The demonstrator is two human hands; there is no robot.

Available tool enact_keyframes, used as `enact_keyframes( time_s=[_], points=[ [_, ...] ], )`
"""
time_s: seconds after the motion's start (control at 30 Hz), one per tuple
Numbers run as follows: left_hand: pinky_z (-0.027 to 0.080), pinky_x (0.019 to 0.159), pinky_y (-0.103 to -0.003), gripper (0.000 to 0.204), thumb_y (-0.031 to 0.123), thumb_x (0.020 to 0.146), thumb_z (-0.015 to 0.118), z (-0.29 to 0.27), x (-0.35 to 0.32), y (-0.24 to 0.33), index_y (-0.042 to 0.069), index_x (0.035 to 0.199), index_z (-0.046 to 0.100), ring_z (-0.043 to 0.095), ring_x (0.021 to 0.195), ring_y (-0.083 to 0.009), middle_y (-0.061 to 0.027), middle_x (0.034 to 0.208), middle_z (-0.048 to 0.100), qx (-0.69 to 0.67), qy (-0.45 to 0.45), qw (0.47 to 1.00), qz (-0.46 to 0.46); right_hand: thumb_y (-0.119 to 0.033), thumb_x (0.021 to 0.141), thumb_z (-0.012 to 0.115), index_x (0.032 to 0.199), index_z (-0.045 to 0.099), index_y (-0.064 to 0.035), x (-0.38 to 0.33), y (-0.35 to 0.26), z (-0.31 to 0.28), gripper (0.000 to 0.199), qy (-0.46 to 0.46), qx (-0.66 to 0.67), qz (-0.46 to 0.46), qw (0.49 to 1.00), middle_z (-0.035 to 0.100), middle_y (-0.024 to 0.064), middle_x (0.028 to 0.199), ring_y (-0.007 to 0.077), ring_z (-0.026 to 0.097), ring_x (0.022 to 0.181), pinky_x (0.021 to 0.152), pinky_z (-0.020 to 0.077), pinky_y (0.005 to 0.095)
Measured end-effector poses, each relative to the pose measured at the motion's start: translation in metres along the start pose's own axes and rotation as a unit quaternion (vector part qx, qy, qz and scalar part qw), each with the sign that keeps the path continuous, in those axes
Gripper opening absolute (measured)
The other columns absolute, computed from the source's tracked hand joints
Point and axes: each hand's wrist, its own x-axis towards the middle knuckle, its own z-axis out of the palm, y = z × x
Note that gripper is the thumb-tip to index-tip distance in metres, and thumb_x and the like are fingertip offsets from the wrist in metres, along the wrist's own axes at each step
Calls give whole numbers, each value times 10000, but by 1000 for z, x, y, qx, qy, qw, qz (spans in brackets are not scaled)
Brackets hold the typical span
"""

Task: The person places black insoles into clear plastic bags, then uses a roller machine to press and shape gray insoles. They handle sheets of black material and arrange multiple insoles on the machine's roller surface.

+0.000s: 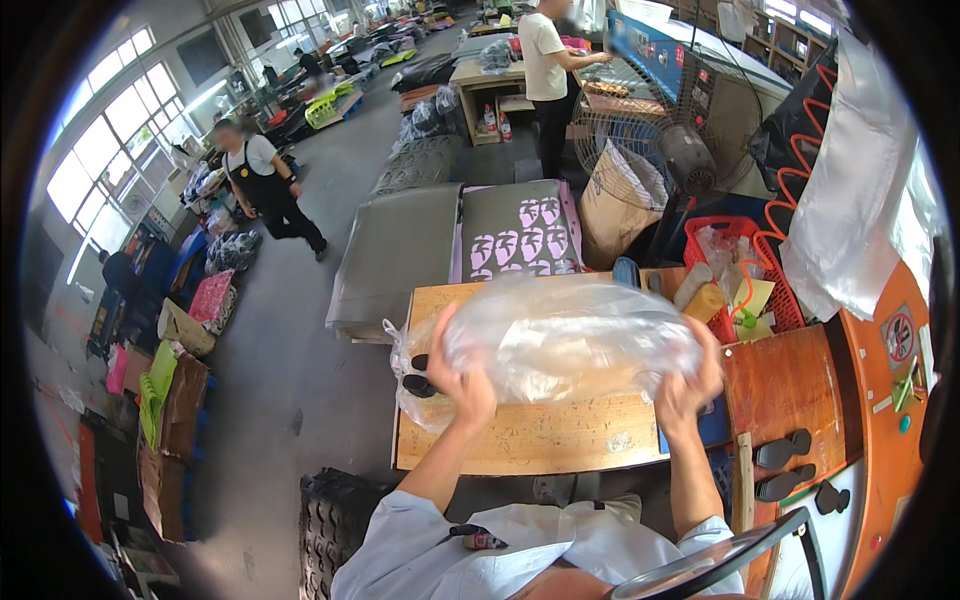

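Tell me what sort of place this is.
Probably a factory or workshop floor. Both hands, left hand and right hand, grip a clear plastic bag over a wooden worktable; stacked grey sheet material, an industrial fan and other workers at benches surround it.

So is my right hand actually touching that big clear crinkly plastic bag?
Touching. The head view shows the right hand gripping the clear plastic bag's right edge, fingers curled onto the film.

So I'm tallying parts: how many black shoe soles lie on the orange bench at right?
3: two black shoe soles side by side, a third just right; others may be hidden.
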Motion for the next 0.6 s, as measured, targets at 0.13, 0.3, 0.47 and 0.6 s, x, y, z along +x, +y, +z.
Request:
enact_keyframes(
  time_s=[0.13,0.3,0.47,0.6],
  points=[
    [534,841,-372,330,80,873,639,-19,-40,-24,-30,1176,705,676,993,-257,-195,1054,694,186,-243,935,180,-54,752,771,988,710,-38,-47,26,-7,244,-193,3,-48,980,729,148,903,343,678,770,692,527,431],
    [536,726,-368,284,131,913,666,-55,-97,-87,-4,1157,722,675,862,-235,-152,933,706,205,-133,958,-151,-125,836,736,1022,786,8,-173,100,-11,234,-321,-208,325,865,739,276,892,444,735,911,845,567,496],
    [529,723,-310,218,89,1036,546,-8,-48,-42,-20,1158,691,661,858,-160,-48,928,676,-77,18,946,-315,-3,875,628,1080,710,101,-98,71,0,244,-123,169,377,902,718,69,860,134,645,726,656,518,285],
    [521,777,-309,262,181,967,697,6,-53,-13,-20,1132,667,649,929,-145,-58,988,666,43,7,991,129,-40,824,698,1085,709,15,-49,39,-6,267,3,-1,-98,995,663,110,834,248,625,730,660,490,372]
  ],
)
